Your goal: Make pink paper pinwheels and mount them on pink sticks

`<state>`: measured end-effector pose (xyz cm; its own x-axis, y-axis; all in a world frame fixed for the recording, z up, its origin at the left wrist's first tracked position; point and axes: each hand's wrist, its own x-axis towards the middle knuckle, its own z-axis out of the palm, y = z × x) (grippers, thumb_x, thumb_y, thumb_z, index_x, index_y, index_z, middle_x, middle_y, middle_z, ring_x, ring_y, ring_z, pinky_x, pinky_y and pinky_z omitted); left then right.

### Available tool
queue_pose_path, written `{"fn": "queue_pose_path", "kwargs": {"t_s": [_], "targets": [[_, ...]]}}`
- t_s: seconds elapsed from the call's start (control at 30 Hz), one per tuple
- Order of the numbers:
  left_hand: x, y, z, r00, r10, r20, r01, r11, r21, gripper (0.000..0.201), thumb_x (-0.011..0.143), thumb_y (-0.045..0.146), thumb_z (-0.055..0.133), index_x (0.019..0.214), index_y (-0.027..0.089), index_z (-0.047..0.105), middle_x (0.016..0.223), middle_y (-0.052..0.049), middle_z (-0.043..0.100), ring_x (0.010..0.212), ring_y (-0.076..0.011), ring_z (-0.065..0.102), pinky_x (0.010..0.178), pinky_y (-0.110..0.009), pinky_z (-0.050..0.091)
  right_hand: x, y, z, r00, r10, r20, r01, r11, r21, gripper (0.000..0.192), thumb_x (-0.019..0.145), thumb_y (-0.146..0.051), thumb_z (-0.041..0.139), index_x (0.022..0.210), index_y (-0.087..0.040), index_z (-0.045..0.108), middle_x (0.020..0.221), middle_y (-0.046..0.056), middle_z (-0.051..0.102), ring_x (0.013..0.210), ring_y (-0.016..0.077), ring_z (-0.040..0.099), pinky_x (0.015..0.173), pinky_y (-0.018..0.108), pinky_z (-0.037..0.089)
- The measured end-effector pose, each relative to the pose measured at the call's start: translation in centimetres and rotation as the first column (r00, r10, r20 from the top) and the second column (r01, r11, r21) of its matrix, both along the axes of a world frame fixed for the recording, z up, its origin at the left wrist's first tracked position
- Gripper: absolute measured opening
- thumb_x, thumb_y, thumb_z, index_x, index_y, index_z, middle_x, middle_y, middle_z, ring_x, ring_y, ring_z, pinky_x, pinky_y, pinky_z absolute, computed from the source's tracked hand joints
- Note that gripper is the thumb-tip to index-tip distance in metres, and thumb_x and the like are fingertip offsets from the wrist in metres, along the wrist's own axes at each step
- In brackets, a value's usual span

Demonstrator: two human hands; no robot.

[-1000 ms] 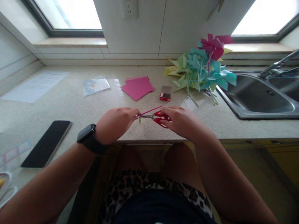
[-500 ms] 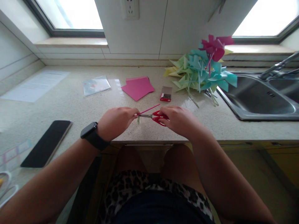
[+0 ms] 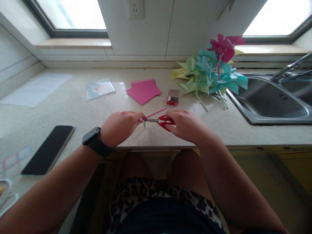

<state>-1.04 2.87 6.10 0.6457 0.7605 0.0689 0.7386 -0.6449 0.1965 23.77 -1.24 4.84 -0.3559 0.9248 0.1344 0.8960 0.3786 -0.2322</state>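
Note:
My left hand, with a black watch on the wrist, pinches one end of a thin pink stick just above the front of the countertop. My right hand grips small red-handled scissors, whose metal blades point left and meet the stick near my left fingertips. A tiny pale green piece hangs under the blades. What lies inside my left fist is hidden.
Pink paper sheets, a small red box and a clear plastic bag lie further back. A heap of paper pinwheels sits beside the steel sink. A black phone and a printed sheet are at left.
Both hands with the stick and scissors have shifted slightly away from me; their grip looks the same.

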Motion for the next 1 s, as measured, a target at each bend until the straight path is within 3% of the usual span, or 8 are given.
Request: {"fn": "queue_pose_path", "kwargs": {"t_s": [0.47,0.77,1.0], "targets": [[0.09,-0.08,-0.17,0.993,0.007,-0.121,0.004,0.996,0.085,0.030,0.103,0.035,0.044,0.117,0.027,0.070,0.095,-0.008,0.078,0.081,-0.0254,0.073,0.065,-0.032,0.045,-0.49,0.29,0.08,1.000,0.010,-0.014,-0.010,1.000,-0.018,0.022,0.093,-0.041,0.058,0.096,-0.020,0.065,0.087,0.007,0.069,0.078,0.0193,0.059,0.066,0.029,0.035],[0.15,-0.02,-0.25,0.992,0.007,-0.126,0.003,0.997,0.079,0.028,0.102,0.033,0.045,0.114,0.026,0.070,0.094,-0.008,0.078,0.082,-0.0264,0.074,0.063,-0.032,0.044,-0.56,0.50,-0.37,1.000,0.012,0.011,-0.012,1.000,0.001,0.018,0.094,-0.038,0.059,0.091,-0.020,0.063,0.083,0.006,0.069,0.073,0.0176,0.056,0.063,0.029,0.031],[-0.06,0.34,-0.37,0.996,0.035,-0.087,-0.029,0.998,0.064,0.029,0.102,0.035,0.046,0.117,0.025,0.069,0.098,-0.009,0.078,0.085,-0.0294,0.074,0.066,-0.035,0.046,-0.36,0.72,-0.76,0.997,-0.062,0.037,0.062,0.998,-0.007,0.021,0.095,-0.040,0.057,0.088,-0.021,0.062,0.081,0.005,0.070,0.071,0.0178,0.058,0.060,0.029,0.029]]}}
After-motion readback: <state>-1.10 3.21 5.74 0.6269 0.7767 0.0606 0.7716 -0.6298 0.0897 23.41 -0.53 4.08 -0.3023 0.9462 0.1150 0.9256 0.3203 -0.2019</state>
